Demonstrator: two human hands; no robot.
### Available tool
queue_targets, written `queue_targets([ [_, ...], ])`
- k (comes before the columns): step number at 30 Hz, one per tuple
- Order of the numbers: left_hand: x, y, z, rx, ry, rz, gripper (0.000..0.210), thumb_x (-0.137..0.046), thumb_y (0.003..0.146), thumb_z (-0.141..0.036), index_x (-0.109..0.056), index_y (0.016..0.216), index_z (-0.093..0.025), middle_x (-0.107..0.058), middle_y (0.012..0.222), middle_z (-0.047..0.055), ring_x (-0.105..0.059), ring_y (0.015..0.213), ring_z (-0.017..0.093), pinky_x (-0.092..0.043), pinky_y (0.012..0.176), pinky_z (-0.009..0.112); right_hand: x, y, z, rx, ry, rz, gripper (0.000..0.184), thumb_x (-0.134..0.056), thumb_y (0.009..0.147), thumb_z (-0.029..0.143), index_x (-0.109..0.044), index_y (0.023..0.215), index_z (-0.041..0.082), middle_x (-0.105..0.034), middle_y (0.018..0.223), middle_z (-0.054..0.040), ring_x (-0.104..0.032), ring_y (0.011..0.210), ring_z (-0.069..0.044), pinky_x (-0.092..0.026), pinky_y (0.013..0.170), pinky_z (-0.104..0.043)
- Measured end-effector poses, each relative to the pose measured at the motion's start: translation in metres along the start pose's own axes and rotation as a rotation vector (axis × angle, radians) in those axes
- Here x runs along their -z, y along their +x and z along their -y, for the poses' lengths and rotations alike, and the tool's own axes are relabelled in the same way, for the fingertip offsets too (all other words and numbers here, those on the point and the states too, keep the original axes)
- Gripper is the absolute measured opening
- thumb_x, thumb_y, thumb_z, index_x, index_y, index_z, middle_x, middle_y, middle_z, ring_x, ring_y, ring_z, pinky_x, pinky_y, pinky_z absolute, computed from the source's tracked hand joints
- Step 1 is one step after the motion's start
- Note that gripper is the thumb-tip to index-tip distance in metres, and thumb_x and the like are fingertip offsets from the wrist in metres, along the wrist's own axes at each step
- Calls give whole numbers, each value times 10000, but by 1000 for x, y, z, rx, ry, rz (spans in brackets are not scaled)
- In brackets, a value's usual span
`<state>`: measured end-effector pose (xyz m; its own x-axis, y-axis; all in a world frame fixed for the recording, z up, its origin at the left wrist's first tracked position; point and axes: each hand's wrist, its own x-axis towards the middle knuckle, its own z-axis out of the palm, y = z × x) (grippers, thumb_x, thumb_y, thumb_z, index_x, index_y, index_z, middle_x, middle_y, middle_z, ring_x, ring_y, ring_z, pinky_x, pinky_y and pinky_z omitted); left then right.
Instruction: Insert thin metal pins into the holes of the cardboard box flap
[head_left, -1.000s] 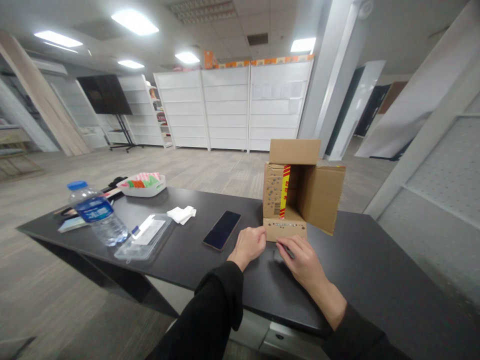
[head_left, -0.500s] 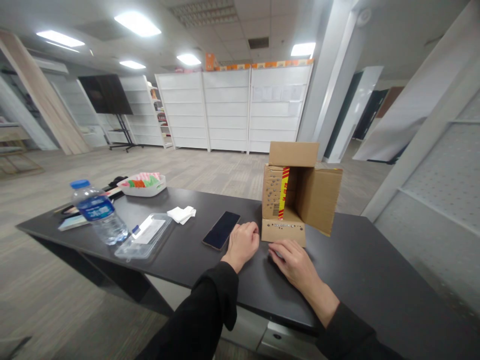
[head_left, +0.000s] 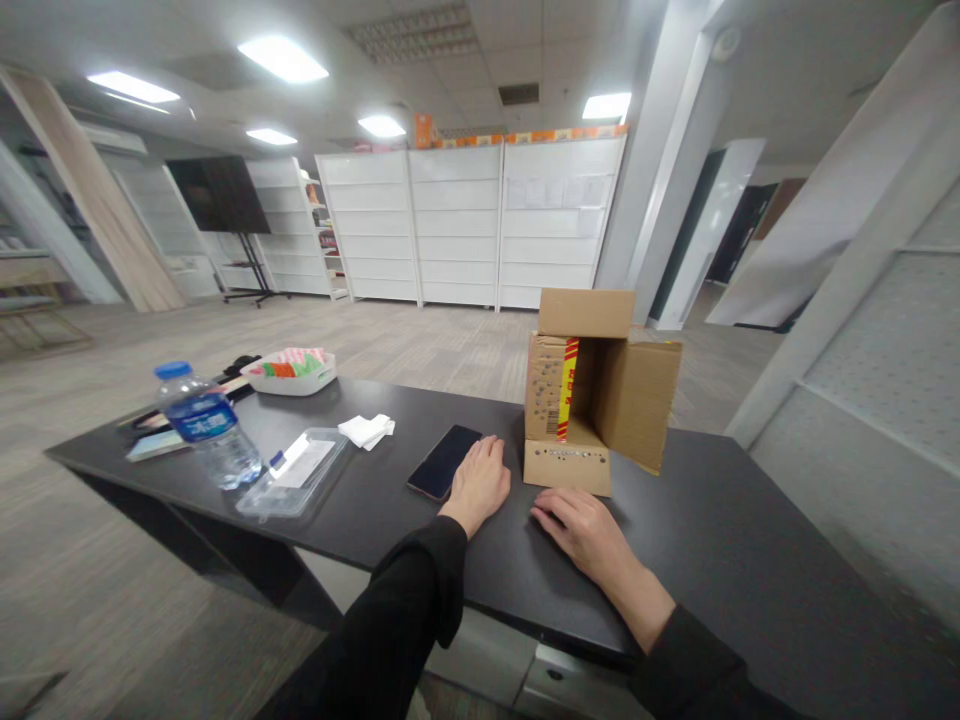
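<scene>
My left hand (head_left: 480, 485) lies on the dark table, its fingers stretched forward over the right edge of a smartphone (head_left: 442, 462) with a dark screen. Whether the fingertips touch the phone I cannot tell. My right hand (head_left: 581, 525) rests loosely on the tabletop with slightly bent fingers and holds nothing. Just beyond it stands a cardboard box (head_left: 566, 465), its opening facing me. One flap sticks up, another swings out to the right, and the front one hangs down. Red and yellow tape runs along the inner left flap.
On the left stand a water bottle (head_left: 206, 425) with a blue cap and a clear plastic case (head_left: 307, 480). White tissues (head_left: 367, 431) lie nearby. Farther back is a white basket (head_left: 296, 385) with colourful packets. The table (head_left: 712, 560) has its near edge below my wrists.
My left hand has shifted slightly left toward the phone, and its fingers have straightened from a curled pose. My right hand has stayed nearly still. The view has tilted a little.
</scene>
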<state>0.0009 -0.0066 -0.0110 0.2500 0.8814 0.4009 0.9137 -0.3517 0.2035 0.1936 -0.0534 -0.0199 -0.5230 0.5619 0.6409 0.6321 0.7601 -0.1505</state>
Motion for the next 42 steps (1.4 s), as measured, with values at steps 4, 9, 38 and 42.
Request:
queue_targets([
  [4,-4,3,-2,3,-36,66,440,-397,845,-126,-491,1273,-84,-537,1335,160,-491,1258,209,-381,1075,313,-1,0,0,-41,55,49,154,-492,948,257,-631,916,199,-679,897,-67,-644,836,-188,-531,762,-333],
  [9,-6,8,4,-21,-22,65,377,-397,878,-168,-557,1213,-104,-583,1288,134,-515,1232,208,-371,1086,318,0,1,-1,-103,138,114,109,-517,933,240,-617,904,210,-647,910,-57,-617,853,-188,-516,781,-333],
  [38,-3,2,7,39,-97,19,320,-445,868,-174,-658,1106,-185,-630,1253,68,-541,1204,173,-390,1074,289,3,6,2,-150,234,179,90,-533,899,181,-600,846,210,-613,891,-44,-574,869,-183,-485,803,-333],
  [42,-2,3,6,48,-100,22,315,-447,866,-177,-663,1096,-187,-642,1229,69,-549,1186,173,-398,1063,290,5,6,4,-163,225,179,82,-541,896,192,-601,843,209,-608,895,-45,-567,868,-186,-478,799,-334],
])
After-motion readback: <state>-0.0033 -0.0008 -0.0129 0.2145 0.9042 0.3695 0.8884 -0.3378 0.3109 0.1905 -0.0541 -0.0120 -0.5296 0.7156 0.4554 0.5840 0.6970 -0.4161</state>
